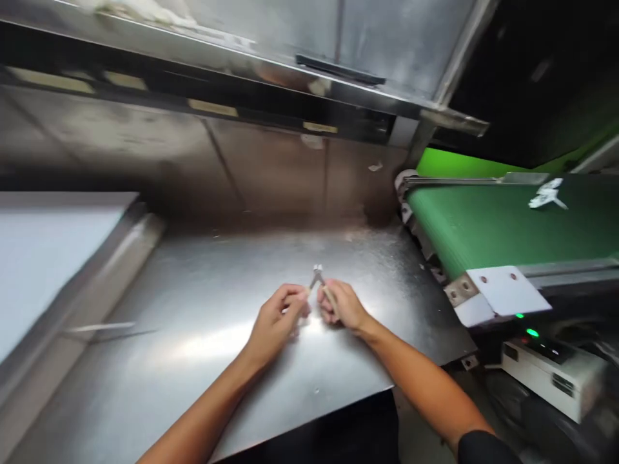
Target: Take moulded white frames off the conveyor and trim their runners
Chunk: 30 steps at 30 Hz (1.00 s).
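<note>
Above the metal table (207, 277), a small pair of pliers (318, 278) with pale handles is held between my two hands, its handles spread and its head pointing away from me. My left hand (276, 320) pinches the end of the left handle with thumb and fingers. Curled fingers of my right hand (345, 305) wrap the right handle. Motion blur hides the fine detail of the jaws, and I cannot tell whether anything lies between them.
On the right runs a green conveyor belt (464, 222) carrying a white part (549, 194). Below it sits a white control box (556, 370) with green lights. A thin white strip (104, 327) sticks out over the table at left, beside a raised white surface (53, 251).
</note>
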Motion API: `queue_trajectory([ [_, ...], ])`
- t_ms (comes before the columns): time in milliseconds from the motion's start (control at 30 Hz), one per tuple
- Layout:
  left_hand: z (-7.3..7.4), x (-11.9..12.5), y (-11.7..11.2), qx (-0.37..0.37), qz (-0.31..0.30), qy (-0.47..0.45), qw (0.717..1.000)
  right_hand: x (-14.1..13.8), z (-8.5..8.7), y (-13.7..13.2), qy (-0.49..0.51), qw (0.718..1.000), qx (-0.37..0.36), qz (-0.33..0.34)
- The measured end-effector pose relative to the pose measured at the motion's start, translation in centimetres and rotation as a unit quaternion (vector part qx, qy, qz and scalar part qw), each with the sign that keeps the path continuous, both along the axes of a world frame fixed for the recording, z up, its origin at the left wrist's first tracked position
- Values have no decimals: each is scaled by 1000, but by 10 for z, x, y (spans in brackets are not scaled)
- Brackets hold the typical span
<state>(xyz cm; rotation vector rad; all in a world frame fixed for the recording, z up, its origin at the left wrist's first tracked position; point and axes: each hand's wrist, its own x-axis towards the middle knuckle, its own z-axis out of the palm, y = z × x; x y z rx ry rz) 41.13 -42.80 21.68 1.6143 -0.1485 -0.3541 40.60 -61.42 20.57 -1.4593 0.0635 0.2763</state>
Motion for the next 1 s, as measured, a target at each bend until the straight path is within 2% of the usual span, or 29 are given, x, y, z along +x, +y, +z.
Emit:
queue_trajectory([
  [167, 13, -5, 8, -10, 17, -86, 996, -3, 8, -8, -71, 997, 21, -8],
  [300, 15, -8, 10, -17, 15, -147, 989, -8, 12, -7, -110, 994, 6, -16],
  [467, 10, -10, 10, -21, 33, -177, 983, -11, 14, -8, -132, 991, -23, -5],
  [533, 6, -9, 9, -8, 53, -256, 965, -12, 17, -9, -144, 989, -44, 1],
  [633, 0, -8, 7, 9, 73, -390, 918, -15, 23, -11, -161, 984, -82, -1],
  [700, -3, -7, 6, 7, 78, -432, 898, -18, 25, -12, -165, 981, -100, -6],
  [833, -4, -4, 6, 1, 84, -466, 881, -23, 27, -11, -157, 980, -123, -13],
  [1000, -1, -6, 7, 14, 79, -465, 882, -24, 28, -8, -159, 976, -147, -30],
])
